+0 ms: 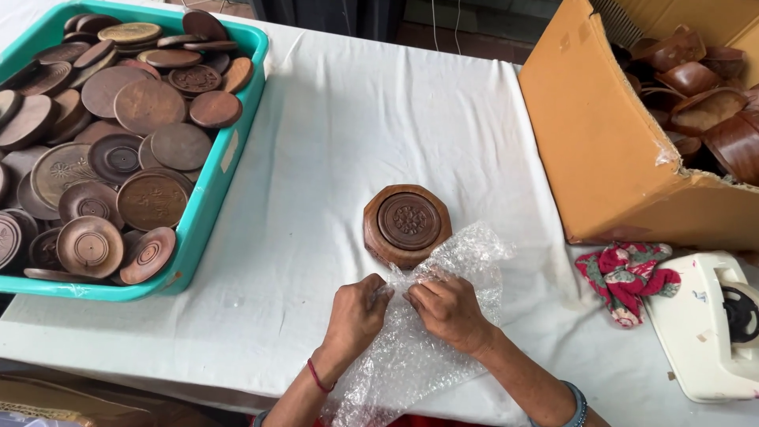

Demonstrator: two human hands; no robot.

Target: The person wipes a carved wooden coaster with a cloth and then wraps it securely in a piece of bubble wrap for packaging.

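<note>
The bubble wrap (419, 340) lies nearest us on the white-clothed tabletop (332, 142), its lower end hanging over the near edge and its far edge touching the carved box. We judge it light, limp and a little slippery, so it is best taken at an edge, pinched between fingertips, as here: our left hand (356, 316) and right hand (449, 310) meet at its near-left border, each grip closed on the film. It is clear, crinkled and studded with small air cells. Just beyond stands an octagonal wooden box (406, 224), dark brown, its round lid carved with a flower; it looks hard and fairly heavy, safest gripped by its flat sides. Farther left a teal tub (207, 198) holds wooden discs; farther right a cardboard carton (601, 142) holds wooden shells.
</note>
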